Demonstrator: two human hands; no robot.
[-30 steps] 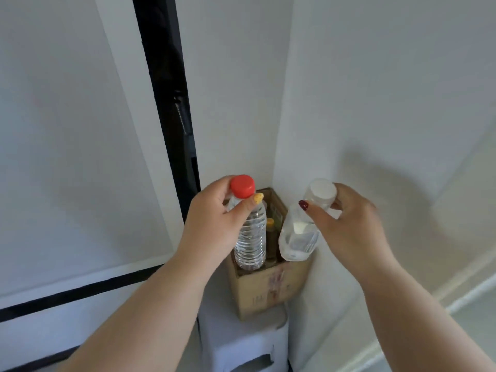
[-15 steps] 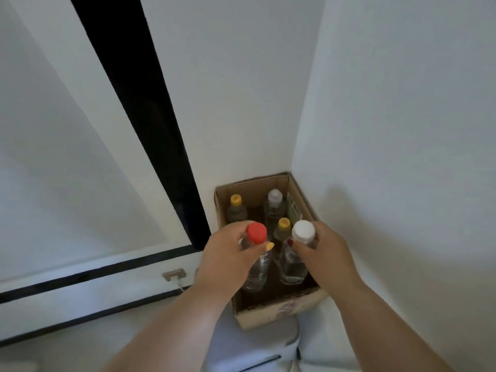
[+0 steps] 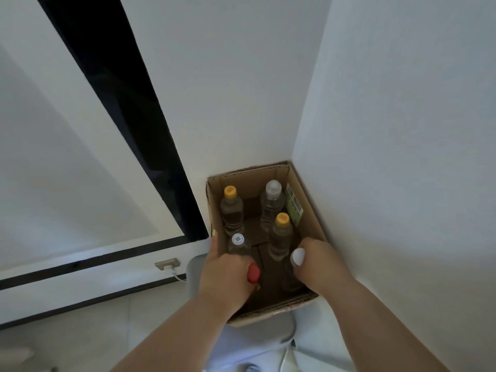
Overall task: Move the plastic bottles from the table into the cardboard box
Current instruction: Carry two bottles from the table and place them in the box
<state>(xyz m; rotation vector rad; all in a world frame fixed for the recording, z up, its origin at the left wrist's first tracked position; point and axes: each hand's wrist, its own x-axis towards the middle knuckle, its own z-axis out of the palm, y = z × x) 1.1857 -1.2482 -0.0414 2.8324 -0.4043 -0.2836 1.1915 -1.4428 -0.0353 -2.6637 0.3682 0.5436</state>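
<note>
The clear plastic bottle with the red cap [image 3: 253,273] sat low inside the open brown cardboard box [image 3: 304,202], at its near-left side. Next to it, at the near-right side, was the clear plastic bottle with the white cap [image 3: 298,256]. Both were below the rim, though I could not see whether their bases had reached the floor of the box.

I judged the main risk to be a release before the bases were seated. Either bottle could then drop and tip against the upright yellow-capped bottle [image 3: 282,219] just behind the white cap, or against the grey-capped bottle [image 3: 237,239] just behind my left hand [image 3: 224,275]. The box was crowded, so a knuckle pulled out carelessly could also topple a neighbour.

My left fingers were curled shut around the red-capped bottle's neck, with one finger [image 3: 214,238] resting along the left wall of the box. My right hand [image 3: 318,260] was closed over the shoulder of the white-capped bottle. From this angle its fingertips were hidden, so I would only say the grip looked firm.

The box stood on a pale grey plastic stool [image 3: 264,336], pushed into the corner of the white walls [image 3: 389,130].
</note>
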